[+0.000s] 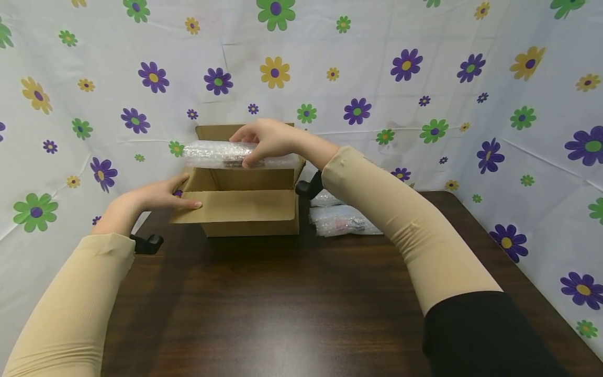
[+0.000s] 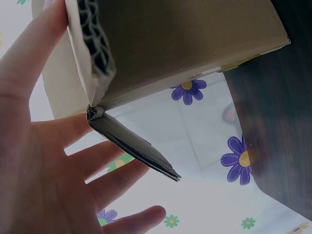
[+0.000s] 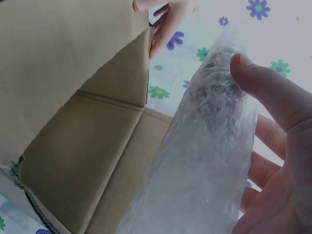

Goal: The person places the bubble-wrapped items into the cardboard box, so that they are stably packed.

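A bubble-wrapped bundle is in my right hand, held crosswise above the open cardboard box. The thumb lies on the near side of the wrap and the fingers go round the far side, as the right wrist view shows. Something dark shows through the clear wrap, its kind hidden. My left hand grips the box's left front corner. Its thumb rests on the front flap, while the fingers spread behind the side flap. Inside, the part of the box floor in the right wrist view is bare.
More bubble-wrapped bundles lie on the dark wooden table just right of the box, partly behind my right forearm. Flower-patterned cloth hangs behind the table and at its sides.
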